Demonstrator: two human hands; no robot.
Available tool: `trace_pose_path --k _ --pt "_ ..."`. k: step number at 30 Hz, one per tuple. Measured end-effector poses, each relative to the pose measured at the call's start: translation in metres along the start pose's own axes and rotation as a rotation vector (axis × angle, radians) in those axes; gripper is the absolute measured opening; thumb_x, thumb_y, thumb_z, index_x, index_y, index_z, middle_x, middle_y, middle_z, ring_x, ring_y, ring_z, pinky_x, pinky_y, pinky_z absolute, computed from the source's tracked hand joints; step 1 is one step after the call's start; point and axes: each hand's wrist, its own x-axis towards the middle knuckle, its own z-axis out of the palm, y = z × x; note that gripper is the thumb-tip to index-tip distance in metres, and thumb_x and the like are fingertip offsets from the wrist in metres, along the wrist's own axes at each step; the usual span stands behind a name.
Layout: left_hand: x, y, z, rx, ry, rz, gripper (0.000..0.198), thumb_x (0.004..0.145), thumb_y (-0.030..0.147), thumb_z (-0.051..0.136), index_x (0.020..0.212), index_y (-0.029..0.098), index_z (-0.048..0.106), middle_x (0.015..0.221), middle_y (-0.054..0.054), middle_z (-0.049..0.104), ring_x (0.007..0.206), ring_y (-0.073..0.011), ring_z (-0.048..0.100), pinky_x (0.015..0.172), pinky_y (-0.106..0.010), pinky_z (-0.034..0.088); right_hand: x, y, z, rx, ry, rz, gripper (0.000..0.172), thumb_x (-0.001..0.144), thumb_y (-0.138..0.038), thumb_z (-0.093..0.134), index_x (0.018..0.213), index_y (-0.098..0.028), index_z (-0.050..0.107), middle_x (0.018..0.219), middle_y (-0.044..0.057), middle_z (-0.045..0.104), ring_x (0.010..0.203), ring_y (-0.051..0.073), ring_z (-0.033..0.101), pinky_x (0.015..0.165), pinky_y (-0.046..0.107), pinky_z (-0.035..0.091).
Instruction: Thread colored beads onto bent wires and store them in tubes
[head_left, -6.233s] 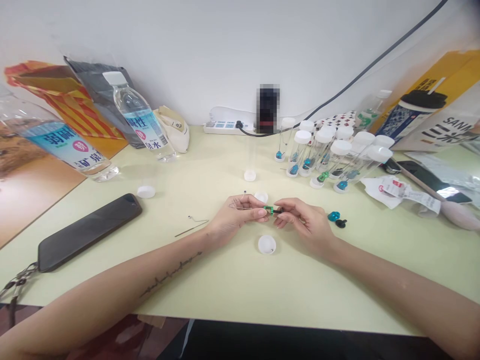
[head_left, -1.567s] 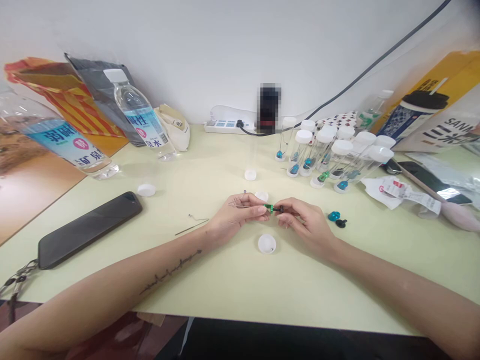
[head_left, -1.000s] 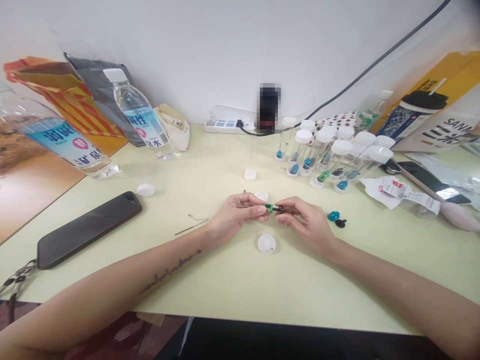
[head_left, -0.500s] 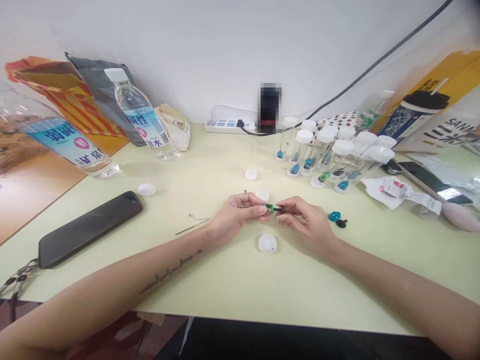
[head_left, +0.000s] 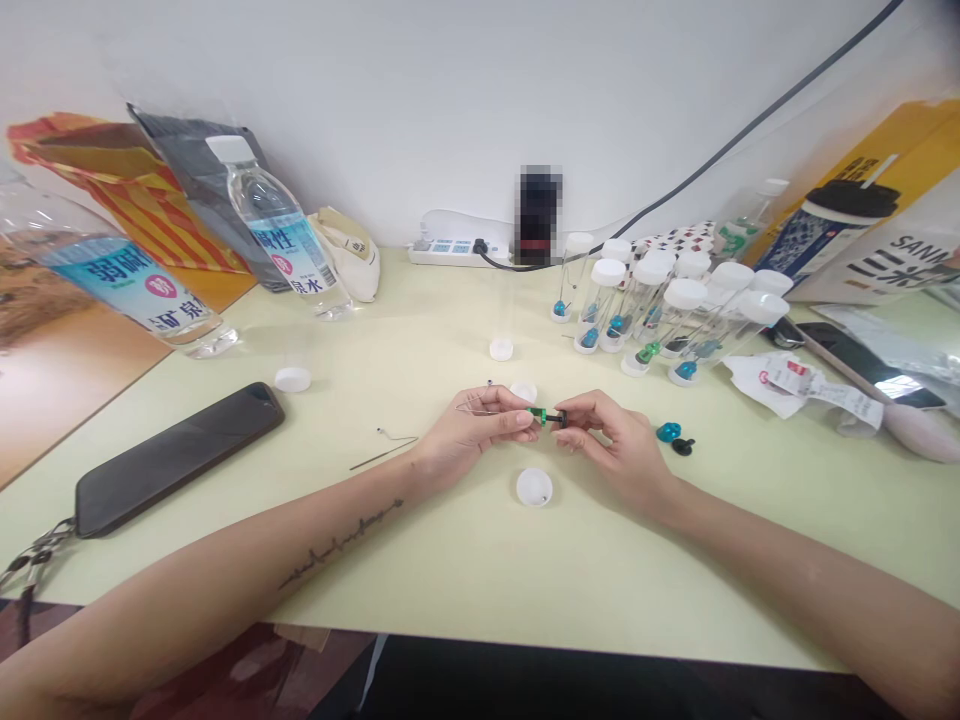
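Observation:
Between thumb and fingers, my left hand (head_left: 491, 425) pinches a small green metal part (head_left: 537, 415); a thin bent wire (head_left: 474, 408) with a dark blue tip also sticks out from this hand. My right hand (head_left: 611, 440) pinches the disc-shaped head of a black screw-like piece (head_left: 556, 418), whose shaft points into the green part. How deep the shaft sits cannot be made out. Below the hands lies a round white cap (head_left: 534, 487) with a tiny bead in it. A blue part (head_left: 669, 432) and a black piece with a disc head (head_left: 682, 447) lie beside my right hand.
Several clear tubes with white caps (head_left: 664, 295) stand at the back right, holding blue and green parts. Thin wires (head_left: 384, 452) lie left of my hands. A phone (head_left: 180, 455) and water bottles (head_left: 289, 240) are at left, a power strip (head_left: 457, 250) at the wall.
Both hands keep the same grip in nearly the same place. My right fingers have shifted very slightly around the black piece's head.

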Motion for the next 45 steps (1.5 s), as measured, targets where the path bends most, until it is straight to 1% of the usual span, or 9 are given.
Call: trace_pose_path --k 5,10,15,20,23,26,31,39,45 --pt "0.0001 -0.0004 -0.0003 0.001 0.000 -0.005 0.014 0.075 0.020 0.074 0.081 0.012 0.066 0.076 -0.003 0.070 0.070 -0.0104 0.065 0.072 -0.022 0.049 0.0003 -0.0006 -0.0012 0.006 -0.024 0.015 0.014 0.086 -0.029 0.060 0.099 -0.023 0.057 0.082 0.001 0.068 0.071 0.015 0.065 0.066 0.028 0.054" --pt "0.0000 0.0002 -0.0001 -0.004 -0.006 -0.001 0.013 0.075 0.020 0.074 0.081 0.012 0.066 0.075 -0.003 0.070 0.071 -0.0108 0.065 0.073 -0.024 0.049 0.0004 -0.0041 -0.0008 0.016 -0.004 0.039 0.024 0.085 -0.027 0.062 0.107 -0.025 0.053 0.083 0.000 0.067 0.076 0.015 0.065 0.065 0.026 0.054" --pt "-0.0001 0.0005 -0.0002 0.001 -0.010 -0.008 0.014 0.074 0.020 0.074 0.081 0.012 0.066 0.077 -0.003 0.070 0.069 -0.0103 0.065 0.073 -0.024 0.049 0.0000 -0.0033 -0.0009 -0.012 -0.014 -0.005 0.014 0.086 -0.027 0.061 0.098 -0.023 0.056 0.081 0.000 0.067 0.072 0.015 0.065 0.066 0.027 0.054" --pt "0.0003 -0.0007 -0.0009 -0.001 -0.016 -0.011 0.015 0.074 0.021 0.075 0.082 0.011 0.066 0.078 -0.004 0.071 0.068 -0.0101 0.066 0.072 -0.023 0.050 0.0004 -0.0041 -0.0020 0.012 -0.044 0.024 0.014 0.087 -0.033 0.059 0.095 -0.022 0.057 0.079 0.002 0.067 0.067 0.015 0.064 0.062 0.027 0.054" --pt "0.0002 -0.0009 -0.0009 0.001 -0.018 -0.009 0.015 0.074 0.021 0.074 0.082 0.011 0.066 0.079 -0.004 0.071 0.070 -0.0107 0.066 0.071 -0.023 0.050 0.0000 -0.0053 -0.0017 0.040 -0.055 0.051 0.017 0.088 -0.032 0.059 0.101 -0.023 0.054 0.081 0.001 0.066 0.068 0.015 0.064 0.061 0.027 0.054" --pt "0.0001 -0.0010 -0.0009 -0.001 -0.023 -0.007 0.015 0.074 0.021 0.074 0.083 0.012 0.066 0.079 -0.004 0.071 0.070 -0.0107 0.066 0.072 -0.023 0.050 -0.0006 -0.0053 -0.0011 0.066 -0.047 0.053 0.026 0.087 -0.030 0.059 0.110 -0.024 0.049 0.084 0.001 0.065 0.076 0.016 0.065 0.062 0.027 0.055" --pt "0.0002 -0.0009 -0.0005 0.007 -0.011 -0.009 0.017 0.073 0.022 0.076 0.082 0.012 0.066 0.079 -0.004 0.071 0.068 -0.0109 0.066 0.073 -0.025 0.051 -0.0007 -0.0041 -0.0012 0.042 -0.055 0.024 0.014 0.089 -0.033 0.058 0.098 -0.023 0.054 0.083 0.002 0.067 0.072 0.016 0.065 0.062 0.027 0.054" --pt "-0.0002 -0.0002 -0.0003 0.031 -0.021 -0.010 0.017 0.073 0.022 0.075 0.082 0.012 0.066 0.078 -0.003 0.070 0.069 -0.0102 0.066 0.069 -0.022 0.051 0.0001 -0.0040 -0.0029 -0.002 -0.079 0.024 0.017 0.092 -0.040 0.052 0.093 -0.023 0.056 0.075 0.000 0.066 0.063 0.014 0.061 0.057 0.025 0.048" --pt "-0.0002 -0.0004 -0.0004 0.044 -0.032 -0.011 0.016 0.073 0.022 0.075 0.082 0.012 0.066 0.077 -0.003 0.069 0.070 -0.0108 0.066 0.069 -0.022 0.051 0.0001 -0.0038 -0.0037 -0.003 -0.106 0.033 0.019 0.093 -0.039 0.049 0.092 -0.022 0.056 0.074 0.001 0.066 0.063 0.014 0.061 0.058 0.025 0.048"
